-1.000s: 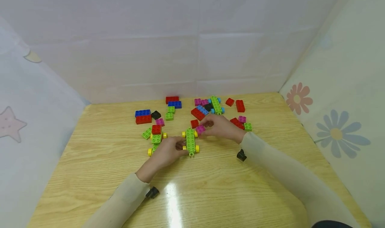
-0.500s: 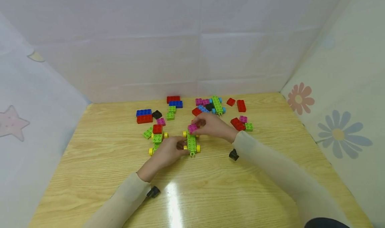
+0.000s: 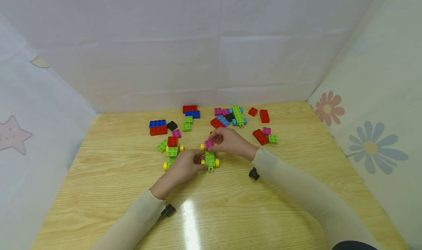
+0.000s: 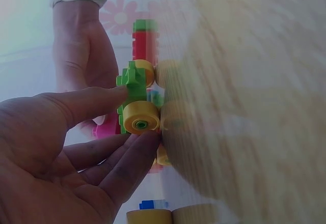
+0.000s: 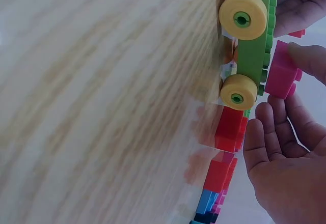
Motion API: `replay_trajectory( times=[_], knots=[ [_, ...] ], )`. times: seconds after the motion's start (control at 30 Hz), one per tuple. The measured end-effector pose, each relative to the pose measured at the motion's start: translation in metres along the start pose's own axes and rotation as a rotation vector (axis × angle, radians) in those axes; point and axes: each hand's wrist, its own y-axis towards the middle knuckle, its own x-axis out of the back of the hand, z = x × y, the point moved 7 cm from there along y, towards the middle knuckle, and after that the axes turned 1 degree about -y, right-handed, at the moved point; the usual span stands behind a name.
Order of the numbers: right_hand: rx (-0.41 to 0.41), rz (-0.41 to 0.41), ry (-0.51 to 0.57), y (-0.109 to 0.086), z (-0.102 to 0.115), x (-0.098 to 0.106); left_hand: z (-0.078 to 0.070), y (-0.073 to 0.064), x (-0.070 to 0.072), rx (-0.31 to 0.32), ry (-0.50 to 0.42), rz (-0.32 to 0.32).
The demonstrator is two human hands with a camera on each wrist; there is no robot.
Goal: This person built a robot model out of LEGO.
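Observation:
A green wheeled base (image 3: pixel 210 159) with yellow wheels stands on the table between my hands. My left hand (image 3: pixel 184 165) grips it from the left side, thumb near its front end and fingers by a yellow wheel (image 4: pixel 141 118). My right hand (image 3: pixel 232 144) pinches a pink brick (image 5: pixel 283 70) between thumb and fingers, at the far end of the base. In the right wrist view the brick is slightly tilted, right at the base's studs. Left of my left hand stands a second yellow-wheeled base, partly hidden, carrying a green brick (image 3: pixel 172 152) and a red brick (image 3: pixel 172 141).
Blue and red bricks (image 3: pixel 158 127) lie at the back left, near a black brick (image 3: pixel 172 125). A green base with blue wheels (image 3: pixel 237 114) stands at the back right. Farther right lie a long red brick (image 3: pixel 261 137) and a small green brick (image 3: pixel 272 139).
My right hand has carried the pink brick leftward, from beside the green base to over its far end. My left hand has stayed on the base.

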Motion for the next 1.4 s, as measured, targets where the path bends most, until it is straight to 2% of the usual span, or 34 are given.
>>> replay_trajectory(
  times=[0.2,0.33,0.4,0.47,0.57,0.63,0.73,0.8,0.9,1.03,1.07,1.13,1.23,1.4],
  knots=[
    [0.011,-0.001,-0.017,-0.001,-0.002,-0.003,0.011,0.005,-0.004,-0.059,0.022,-0.008],
    [0.021,-0.002,-0.034,-0.001,-0.002,-0.003,0.001,0.0,0.0,-0.028,0.005,-0.004],
    [0.023,-0.002,-0.045,-0.001,-0.001,-0.003,0.007,0.004,-0.003,-0.037,0.006,-0.004],
    [0.023,-0.002,-0.053,-0.001,-0.001,-0.003,0.007,0.004,-0.002,-0.025,0.004,-0.001],
    [0.025,-0.002,-0.066,-0.001,0.001,-0.003,0.02,0.009,-0.007,-0.02,-0.001,-0.004],
    [0.028,-0.005,-0.076,-0.001,0.002,-0.003,0.024,0.01,-0.009,-0.018,-0.002,-0.004],
    [0.028,-0.012,-0.083,-0.001,0.003,-0.003,0.022,0.009,-0.008,-0.032,0.004,-0.002],
    [0.026,-0.018,-0.082,-0.001,0.002,-0.003,0.013,0.006,-0.005,-0.031,0.004,0.003],
    [0.025,-0.02,-0.079,-0.001,0.002,-0.004,0.008,0.004,-0.004,-0.038,0.011,0.004],
    [0.018,-0.017,-0.081,-0.001,0.001,-0.005,0.018,0.008,-0.007,-0.049,0.018,0.006],
    [0.017,-0.017,-0.084,-0.001,0.001,-0.005,0.016,0.007,-0.006,-0.042,0.012,0.007],
    [0.016,-0.017,-0.092,-0.001,0.002,-0.005,0.024,0.01,-0.009,-0.035,0.009,0.001],
    [0.021,-0.016,-0.115,-0.001,0.004,-0.004,0.026,0.011,-0.01,-0.011,-0.004,-0.013],
    [0.026,-0.008,-0.137,-0.001,0.006,-0.003,0.01,0.004,-0.004,0.028,-0.005,-0.014]
  ],
)
